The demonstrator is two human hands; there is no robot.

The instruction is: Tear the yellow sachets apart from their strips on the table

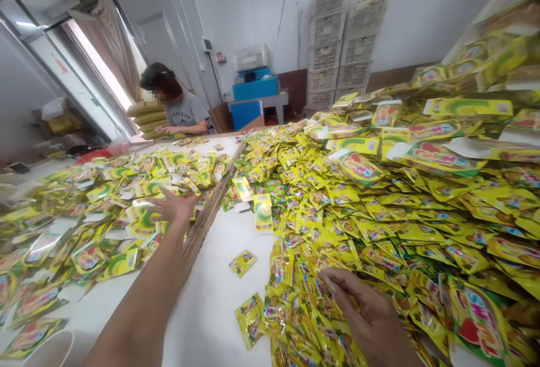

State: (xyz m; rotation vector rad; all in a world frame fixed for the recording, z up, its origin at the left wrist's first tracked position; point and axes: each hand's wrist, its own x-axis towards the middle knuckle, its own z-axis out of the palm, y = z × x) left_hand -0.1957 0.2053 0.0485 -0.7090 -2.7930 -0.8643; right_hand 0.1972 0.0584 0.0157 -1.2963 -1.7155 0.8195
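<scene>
My left hand [171, 208] reaches out over the left heap of larger yellow packets [84, 226], fingers stretched flat, holding nothing that I can see. My right hand [365, 313] rests palm down on the big pile of small yellow sachets [337, 226] at the lower right, fingers spread over them. A single small sachet [242, 262] lies alone on the white table [215, 299] between my hands. Another loose sachet [248, 317] lies near the pile's front edge.
A wooden strip [211, 209] divides the left heap from the right pile. A person in a grey shirt [181, 111] sits at the far end of the table. White crates [341, 41] are stacked against the back wall beside blue boxes [255, 89]. Larger yellow cards [464, 108] pile up far right.
</scene>
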